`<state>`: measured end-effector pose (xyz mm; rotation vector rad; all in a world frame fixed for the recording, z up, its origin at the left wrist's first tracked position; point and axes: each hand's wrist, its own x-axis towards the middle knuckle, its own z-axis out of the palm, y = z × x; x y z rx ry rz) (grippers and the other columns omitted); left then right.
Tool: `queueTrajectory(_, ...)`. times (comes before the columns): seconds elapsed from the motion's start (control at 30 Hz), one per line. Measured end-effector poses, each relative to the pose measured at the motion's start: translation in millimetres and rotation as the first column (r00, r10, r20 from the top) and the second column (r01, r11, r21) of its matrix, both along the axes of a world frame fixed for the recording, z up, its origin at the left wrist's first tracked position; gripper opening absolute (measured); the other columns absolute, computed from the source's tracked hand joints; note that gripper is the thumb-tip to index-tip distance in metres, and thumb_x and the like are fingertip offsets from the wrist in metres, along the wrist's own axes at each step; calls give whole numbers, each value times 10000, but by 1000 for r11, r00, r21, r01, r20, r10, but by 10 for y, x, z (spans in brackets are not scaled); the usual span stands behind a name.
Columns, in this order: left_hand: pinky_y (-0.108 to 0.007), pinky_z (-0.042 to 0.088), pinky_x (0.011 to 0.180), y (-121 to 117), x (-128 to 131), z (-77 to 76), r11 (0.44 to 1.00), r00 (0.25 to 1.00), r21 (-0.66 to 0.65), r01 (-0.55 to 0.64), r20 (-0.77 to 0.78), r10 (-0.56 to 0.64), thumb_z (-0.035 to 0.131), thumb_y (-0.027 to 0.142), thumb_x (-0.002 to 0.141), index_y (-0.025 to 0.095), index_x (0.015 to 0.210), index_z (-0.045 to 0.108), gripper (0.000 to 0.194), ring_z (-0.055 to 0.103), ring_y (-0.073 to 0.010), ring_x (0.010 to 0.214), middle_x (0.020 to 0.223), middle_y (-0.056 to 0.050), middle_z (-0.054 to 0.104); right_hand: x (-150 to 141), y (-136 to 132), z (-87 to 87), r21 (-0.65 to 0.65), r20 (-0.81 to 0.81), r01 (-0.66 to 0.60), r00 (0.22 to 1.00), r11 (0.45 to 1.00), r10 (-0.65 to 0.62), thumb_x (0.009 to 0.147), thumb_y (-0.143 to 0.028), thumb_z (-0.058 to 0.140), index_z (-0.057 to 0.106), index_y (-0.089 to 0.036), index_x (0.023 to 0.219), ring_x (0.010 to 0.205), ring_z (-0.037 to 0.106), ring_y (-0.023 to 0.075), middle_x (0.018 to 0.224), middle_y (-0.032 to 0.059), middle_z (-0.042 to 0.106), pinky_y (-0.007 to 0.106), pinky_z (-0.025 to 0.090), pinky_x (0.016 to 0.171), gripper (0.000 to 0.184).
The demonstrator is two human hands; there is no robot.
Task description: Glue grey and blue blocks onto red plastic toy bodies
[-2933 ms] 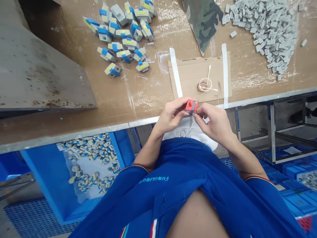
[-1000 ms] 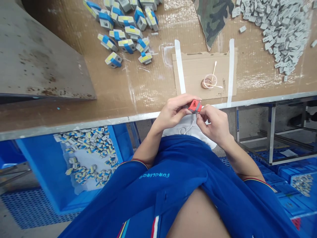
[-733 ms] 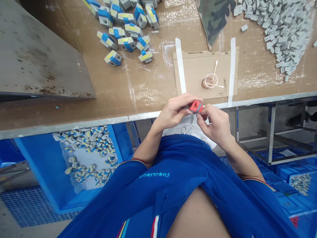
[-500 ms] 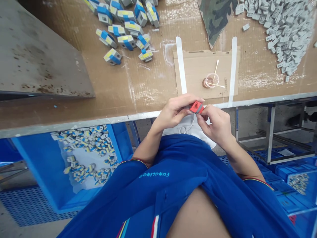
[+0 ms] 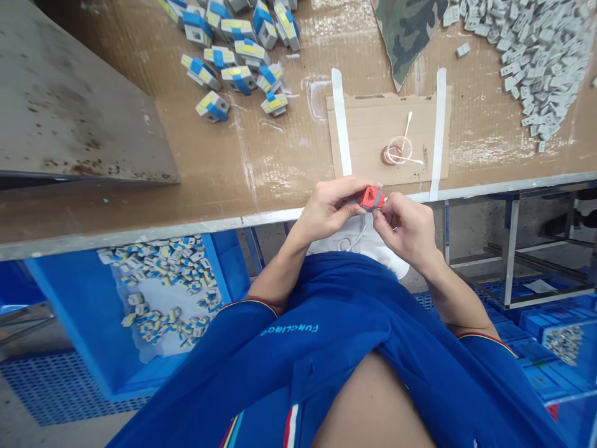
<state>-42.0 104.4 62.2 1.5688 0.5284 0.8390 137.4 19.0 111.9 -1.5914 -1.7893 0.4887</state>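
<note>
A small red block (image 5: 368, 198) with a dark triangular recess and a grey band is held just off the table's front edge. My left hand (image 5: 329, 205) grips its left side between thumb and fingers. The closed fingers of my right hand (image 5: 407, 225) pinch at the block's lower right corner, beside the grey band; whether they also hold a small part is hidden. Beyond the hands, a taped-down cardboard sheet (image 5: 364, 130) bears a small clear cup (image 5: 396, 151) of brownish liquid and cotton swabs (image 5: 408, 126).
Grey blocks with blue and yellow bands (image 5: 240, 79) lie at the back left, near a stained metal box (image 5: 84, 118). Small grey pieces (image 5: 536, 68) are heaped at right, beside camouflage cloth (image 5: 410, 37). A blue bin (image 5: 84, 311) of banded blocks stands below left.
The red block has turned slightly in my left hand, showing its grey band more upright. My right fingertips have shifted a little down along its right side.
</note>
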Motion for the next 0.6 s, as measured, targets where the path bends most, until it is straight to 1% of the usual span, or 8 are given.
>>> queueTrajectory(0.13,-310,599,897,-15,45,-53,997,998,-42,-59,24,60,818,459,887,197,1235,757,440,755,-202,1011,1118,-99,802,112,63,16,12,-18,-50,999,999,50,967,-210,598,528,-238,798,523,440,100,641,-58,548,250,348,535,184)
queueTrajectory(0.23,-290,611,877,-11,79,-74,995,996,-102,-7,90,17,881,468,817,200,1222,737,506,761,-180,961,1100,-83,798,191,110,118,-11,32,-122,992,992,122,996,-226,595,586,-229,833,570,494,116,701,-27,625,266,372,562,164)
queueTrajectory(0.33,-259,618,846,-4,102,-59,984,991,-166,64,126,-43,914,426,788,190,1199,704,518,755,-152,927,1101,-80,780,246,121,226,-3,38,-127,991,992,127,1024,-260,595,659,-226,890,618,557,130,775,0,696,281,418,590,153)
queueTrajectory(0.4,-254,621,877,-7,111,-39,975,989,-210,67,142,-38,902,372,817,176,1197,678,483,760,-155,980,1127,-94,767,299,113,243,39,-16,-31,999,999,31,1029,-289,612,700,-236,948,637,588,133,810,2,715,285,450,602,131)
queueTrajectory(0.43,-259,623,904,-10,114,-29,971,989,-231,55,146,-22,889,349,836,170,1204,664,467,763,-162,1017,1145,-104,763,336,110,226,68,-59,56,997,996,-52,1028,-299,621,713,-244,988,644,597,133,819,-1,715,284,464,607,115)
queueTrajectory(0.5,-275,627,947,-16,118,-15,966,991,-257,20,136,16,869,318,861,164,1240,639,468,764,-178,1080,1192,-119,754,423,123,149,102,-150,228,966,968,-211,1015,-317,651,717,-257,1092,656,606,132,820,-11,698,282,485,611,117)
queueTrajectory(0.53,-285,629,964,-17,118,-10,965,992,-261,3,121,30,865,311,864,166,1271,630,492,763,-186,1107,1220,-123,748,467,142,97,101,-184,275,950,956,-254,1000,-333,677,708,-262,1148,662,608,132,821,-16,689,279,490,606,167)
queueTrajectory(0.6,-308,632,996,-12,118,-3,968,996,-250,-14,82,36,862,311,866,172,1329,624,538,754,-208,1163,1275,-128,737,532,202,-4,69,-210,275,944,959,-256,956,-370,740,688,-268,1230,672,617,134,835,-22,685,276,497,589,297)
